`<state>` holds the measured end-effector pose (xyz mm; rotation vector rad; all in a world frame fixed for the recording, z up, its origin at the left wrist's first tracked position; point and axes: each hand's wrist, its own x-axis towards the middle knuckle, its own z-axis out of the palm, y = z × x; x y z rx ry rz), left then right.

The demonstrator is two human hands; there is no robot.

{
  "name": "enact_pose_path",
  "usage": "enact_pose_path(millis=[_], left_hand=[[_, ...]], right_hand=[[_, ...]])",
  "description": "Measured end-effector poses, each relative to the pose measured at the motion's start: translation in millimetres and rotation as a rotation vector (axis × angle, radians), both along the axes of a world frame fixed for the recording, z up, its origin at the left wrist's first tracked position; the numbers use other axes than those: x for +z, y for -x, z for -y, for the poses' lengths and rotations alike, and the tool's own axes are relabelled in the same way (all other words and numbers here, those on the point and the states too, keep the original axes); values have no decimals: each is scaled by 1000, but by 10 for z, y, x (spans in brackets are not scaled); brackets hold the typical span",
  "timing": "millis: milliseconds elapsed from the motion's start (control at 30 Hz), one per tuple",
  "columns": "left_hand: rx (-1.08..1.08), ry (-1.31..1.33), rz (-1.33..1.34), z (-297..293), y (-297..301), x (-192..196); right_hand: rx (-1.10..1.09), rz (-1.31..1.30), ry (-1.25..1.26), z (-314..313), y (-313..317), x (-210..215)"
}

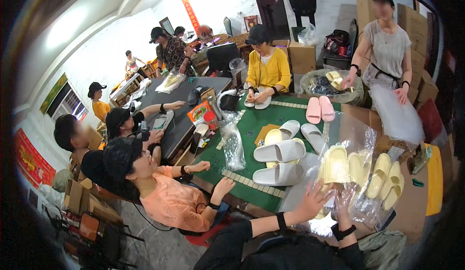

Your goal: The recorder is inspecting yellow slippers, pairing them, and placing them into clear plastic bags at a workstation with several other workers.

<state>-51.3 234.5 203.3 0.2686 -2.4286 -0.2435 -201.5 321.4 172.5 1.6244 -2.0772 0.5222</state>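
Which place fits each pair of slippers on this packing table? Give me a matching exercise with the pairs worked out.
Things:
1. pink slippers
2. white slippers
3. pale yellow slippers
4. yellow slipper in clear bag

Places:
A. on the brown surface at the right, beside the clear bags
B. just above the wearer's left hand and right hand
C. stacked mid-table on the green mat
D. at the far edge of the green mat, by the cardboard

Pairs: 1-D, 2-C, 3-A, 4-B
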Motion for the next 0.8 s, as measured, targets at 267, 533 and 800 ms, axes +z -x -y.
enact_pose_path(millis=[267,533,800], left_hand=[[85,-89,122,110,-49,-139],[-165,-348,-1,-1,-158,-65],[-105,-593,-17,31,-54,-11]], right_hand=[[-337,450,119,446,13,205],[-530,409,-124,587,29,407],[-150,505,-400,598,149,523]])
